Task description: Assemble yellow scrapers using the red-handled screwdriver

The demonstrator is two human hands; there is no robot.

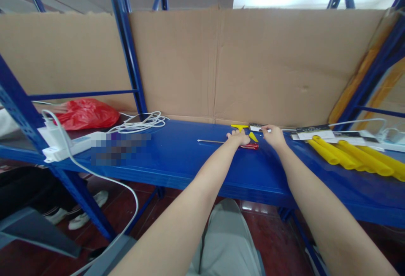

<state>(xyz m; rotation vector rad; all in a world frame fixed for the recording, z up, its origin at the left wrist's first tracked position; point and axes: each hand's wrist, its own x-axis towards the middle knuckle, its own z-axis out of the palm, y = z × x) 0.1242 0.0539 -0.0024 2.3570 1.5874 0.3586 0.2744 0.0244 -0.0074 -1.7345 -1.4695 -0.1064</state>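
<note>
Starting at the left edge of the blue shelf (177, 158), a white power strip (72, 144) with a plug and cord hangs over the front lip, with a red plastic bag (85, 113) behind it and a coil of white cable (139, 123) just beside the upright post; between that coil and the hands the shelf top lies bare, a wide stretch of open blue metal. At the middle, the left hand (238, 137) rests palm down with fingers curled over the red handle of a screwdriver (221, 142), whose thin metal shaft points left along the shelf. A small yellow piece (243, 129) lies just behind it, near the cardboard. The right hand (274, 136) is close beside, fingers pressed together and pinching a small white object (268, 130) too tiny to tell apart. Further right, yellow tubes (354, 158) lie side by side near flat printed cards (316, 134). Brown cardboard (221, 65) lines the whole back, and a dark red floor shows below the shelf.
</note>
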